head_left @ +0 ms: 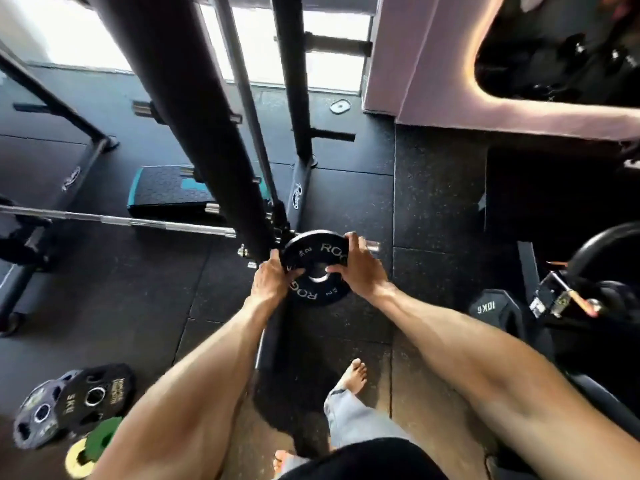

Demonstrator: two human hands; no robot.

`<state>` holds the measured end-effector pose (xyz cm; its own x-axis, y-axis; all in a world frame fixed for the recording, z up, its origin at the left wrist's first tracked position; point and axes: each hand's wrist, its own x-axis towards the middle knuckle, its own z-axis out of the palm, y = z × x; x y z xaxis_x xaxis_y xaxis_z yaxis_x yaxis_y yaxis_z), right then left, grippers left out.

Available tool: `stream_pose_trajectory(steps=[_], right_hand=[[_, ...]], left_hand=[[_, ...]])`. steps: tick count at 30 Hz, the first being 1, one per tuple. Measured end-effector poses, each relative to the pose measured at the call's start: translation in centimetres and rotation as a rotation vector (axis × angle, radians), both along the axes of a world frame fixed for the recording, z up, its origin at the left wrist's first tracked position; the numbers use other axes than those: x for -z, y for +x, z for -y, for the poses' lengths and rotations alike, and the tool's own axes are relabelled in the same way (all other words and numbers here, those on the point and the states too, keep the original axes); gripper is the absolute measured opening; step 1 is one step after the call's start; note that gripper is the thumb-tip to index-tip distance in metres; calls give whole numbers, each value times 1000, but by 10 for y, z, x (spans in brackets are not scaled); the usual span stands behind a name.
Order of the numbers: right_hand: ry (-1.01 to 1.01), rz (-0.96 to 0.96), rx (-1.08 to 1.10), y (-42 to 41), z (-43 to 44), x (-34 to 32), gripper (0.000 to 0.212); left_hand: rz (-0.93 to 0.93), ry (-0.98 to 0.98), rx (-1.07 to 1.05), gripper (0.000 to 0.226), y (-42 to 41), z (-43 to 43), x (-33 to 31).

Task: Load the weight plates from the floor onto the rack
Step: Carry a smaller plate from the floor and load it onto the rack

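Weight plate point(317, 268) gripped at opposite edges by both hands, left point(272, 280), right point(360, 268).

One wide-angle head-worn camera looks steeply down and forward from standing height; the rack upright point(194, 116) rises close ahead, the rubber floor point(121, 289) far below.

The left forearm point(194, 375) and right forearm point(485, 348) are bare, with no sleeve reaching them. The left hand point(272, 282) and right hand point(362, 271) are bare too. A black garment point(363, 459) covers the body at the bottom edge. Light grey trousers point(349, 417) bunch at the cuff above 1 bare foot point(355, 375).
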<state>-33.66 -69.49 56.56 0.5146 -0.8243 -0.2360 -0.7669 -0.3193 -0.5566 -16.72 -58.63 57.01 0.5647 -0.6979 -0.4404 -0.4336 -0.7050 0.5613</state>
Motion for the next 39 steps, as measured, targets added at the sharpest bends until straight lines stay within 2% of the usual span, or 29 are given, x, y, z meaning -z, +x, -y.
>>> stream_pose_trajectory(steps=[10,14,21,29,32,34,37,39], right_hand=[[-126,39,257,-68,149,-18,66],[-161,92,270,-76,206,-15,63],[-182,60,285,-56,322,-18,61],[-262,57,194,-10,435,-44,60],[-284,38,135,8,473,-52,54],[-297,23,96,21,496,-56,57],[-318,-2,-13,43,529,-62,60],[-325,2,-81,57,551,-63,59]], left_hand=[[39,-87,255,49,-43,191,-23],[48,-84,347,46,-43,255,-26],[119,-45,453,42,-19,374,-34],[202,-81,496,43,26,476,-63],[255,-107,486,36,43,500,-67],[318,-135,467,32,55,510,-67],[362,-194,435,41,65,521,-76],[345,-211,398,39,71,530,-83]])
